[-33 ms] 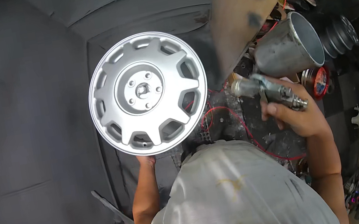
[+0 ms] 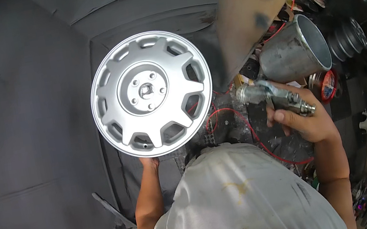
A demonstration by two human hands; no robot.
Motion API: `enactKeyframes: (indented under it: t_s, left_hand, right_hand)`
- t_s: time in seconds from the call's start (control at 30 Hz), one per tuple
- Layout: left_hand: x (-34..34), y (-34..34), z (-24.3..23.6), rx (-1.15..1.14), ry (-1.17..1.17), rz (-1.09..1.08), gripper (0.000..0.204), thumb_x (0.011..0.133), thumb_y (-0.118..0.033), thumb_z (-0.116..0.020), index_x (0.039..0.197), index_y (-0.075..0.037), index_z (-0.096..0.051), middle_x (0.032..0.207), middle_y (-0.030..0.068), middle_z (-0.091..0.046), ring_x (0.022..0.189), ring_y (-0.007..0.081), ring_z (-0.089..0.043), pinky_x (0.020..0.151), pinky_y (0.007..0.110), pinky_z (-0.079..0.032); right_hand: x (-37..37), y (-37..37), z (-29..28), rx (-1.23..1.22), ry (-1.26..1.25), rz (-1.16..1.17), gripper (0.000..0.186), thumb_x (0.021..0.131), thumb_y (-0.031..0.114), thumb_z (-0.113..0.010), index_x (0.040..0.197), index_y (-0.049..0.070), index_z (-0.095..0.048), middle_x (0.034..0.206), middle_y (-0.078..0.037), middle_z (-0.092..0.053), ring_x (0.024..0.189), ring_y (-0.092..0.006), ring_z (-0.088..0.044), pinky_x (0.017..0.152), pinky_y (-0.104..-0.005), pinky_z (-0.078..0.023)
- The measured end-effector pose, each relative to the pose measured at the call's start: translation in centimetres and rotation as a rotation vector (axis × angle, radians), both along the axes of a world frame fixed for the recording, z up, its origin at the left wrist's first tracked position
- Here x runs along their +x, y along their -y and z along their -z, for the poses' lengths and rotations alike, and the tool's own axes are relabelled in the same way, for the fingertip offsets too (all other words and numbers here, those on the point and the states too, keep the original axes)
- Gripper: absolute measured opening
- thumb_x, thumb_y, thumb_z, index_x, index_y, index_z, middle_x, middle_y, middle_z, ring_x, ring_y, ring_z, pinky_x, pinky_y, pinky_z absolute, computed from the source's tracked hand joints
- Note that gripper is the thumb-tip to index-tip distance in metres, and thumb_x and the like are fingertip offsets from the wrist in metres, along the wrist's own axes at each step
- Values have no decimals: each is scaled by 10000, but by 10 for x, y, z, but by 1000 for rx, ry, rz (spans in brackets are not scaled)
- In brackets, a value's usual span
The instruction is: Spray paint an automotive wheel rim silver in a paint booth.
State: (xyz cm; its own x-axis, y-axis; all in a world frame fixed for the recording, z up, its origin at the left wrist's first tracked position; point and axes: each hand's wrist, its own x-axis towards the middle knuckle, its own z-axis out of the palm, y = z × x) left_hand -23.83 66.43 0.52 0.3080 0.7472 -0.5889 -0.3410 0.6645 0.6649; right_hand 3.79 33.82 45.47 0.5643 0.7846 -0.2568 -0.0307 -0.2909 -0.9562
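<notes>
Left hand [image 2: 149, 162] clamped on the lower rim of a silver wheel cover [image 2: 151, 93], held face-up over dark, paint-coated sheeting [image 2: 31, 141]. Right hand [image 2: 303, 118] wrapped tight around the handle of a metal spray gun [image 2: 274, 94], nozzle aimed toward the cover, well apart from it. Atop the gun, a conical metal cup [image 2: 295, 49], mouth open; contents cannot be told. Red wire [image 2: 244, 126] trailing below across the cluttered floor.

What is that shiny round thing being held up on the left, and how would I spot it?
Start at the dark grey sheet filling the left side. In front of it, the left hand holds up a silver wheel cover by its lower edge. It is the one flat, spoked disc here; the spray gun in the right hand carries a metal cup.
</notes>
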Motion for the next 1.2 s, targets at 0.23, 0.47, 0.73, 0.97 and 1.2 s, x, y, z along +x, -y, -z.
enactKeyframes:
  t_s: [0.23,0.47,0.73,0.97,1.2]
  left_hand:
    - [-4,3,-18,15,-38,66,388,1021,-239,-546,1351,-39,-508,1228,99,-646,1038,222,-687,807,349,-620]
    - [11,35,-39,-78,-212,64,204,1013,-151,-493,1162,-73,-611,1031,58,-678,877,189,-674,658,312,-538]
    - [56,131,-36,-213,-91,31,232,1063,-169,-390,1184,-70,-562,1038,84,-642,890,214,-613,748,339,-513]
    - [73,175,-37,-322,-55,341,292,1086,-205,-351,1177,-39,-574,1012,106,-646,937,242,-646,828,340,-561]
    - [32,77,-30,-106,-96,-271,339,1030,-221,-441,1173,37,-607,1180,169,-653,1097,312,-622,954,451,-510]
  right_hand:
    - [14,8,5,18,99,-58,590,936,202,-708,1439,-25,-495,965,-43,-648,800,-94,-610,562,-223,-486]
    - [44,3,15,-38,319,14,524,942,208,-672,1406,0,-544,783,3,-608,612,-59,-538,504,-214,-428]
    - [25,31,4,-97,51,-312,523,878,230,-740,1315,-30,-619,905,-71,-679,898,-163,-629,909,-317,-472]
    - [21,38,5,-82,150,-374,491,859,204,-747,1291,-2,-639,1155,-177,-692,1133,-302,-637,1039,-375,-421]
    - [51,41,12,-65,481,47,515,904,190,-754,1361,18,-591,989,-80,-672,850,-111,-630,720,-260,-508]
